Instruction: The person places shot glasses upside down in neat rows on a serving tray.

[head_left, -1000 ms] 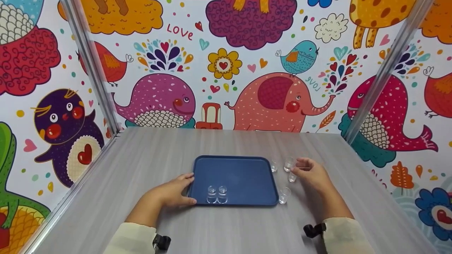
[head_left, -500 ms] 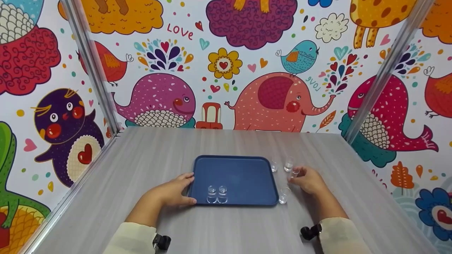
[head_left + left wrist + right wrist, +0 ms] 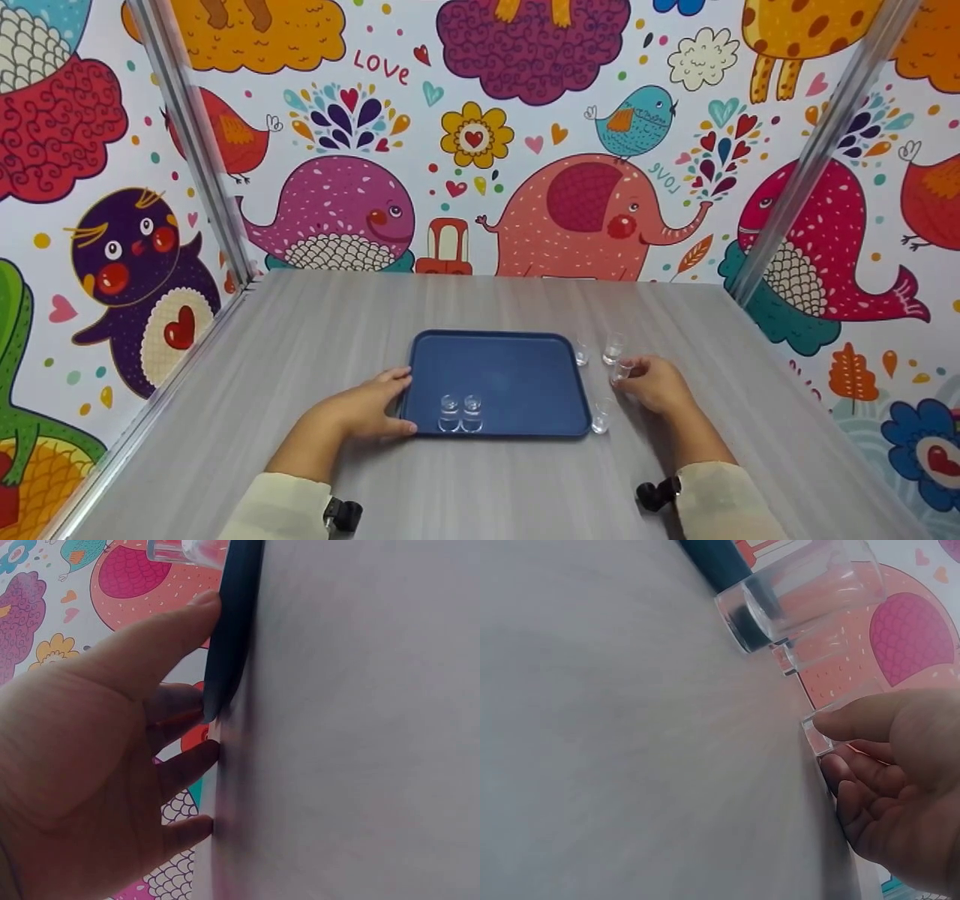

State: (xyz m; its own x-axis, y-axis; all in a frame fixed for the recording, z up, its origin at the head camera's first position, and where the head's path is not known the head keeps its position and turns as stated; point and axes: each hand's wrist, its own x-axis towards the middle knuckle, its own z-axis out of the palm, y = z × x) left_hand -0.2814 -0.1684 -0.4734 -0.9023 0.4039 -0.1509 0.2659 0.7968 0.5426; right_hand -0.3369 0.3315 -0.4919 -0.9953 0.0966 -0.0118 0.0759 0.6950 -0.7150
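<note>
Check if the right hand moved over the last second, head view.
Yes. Judged against the tray, which stays put, the right hand has shifted toward the person and slightly closer to the tray.

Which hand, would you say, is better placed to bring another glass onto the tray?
Probably the right hand: it pinches a clear glass beside the blue tray, while the left hand rests against the tray's opposite edge.
</note>
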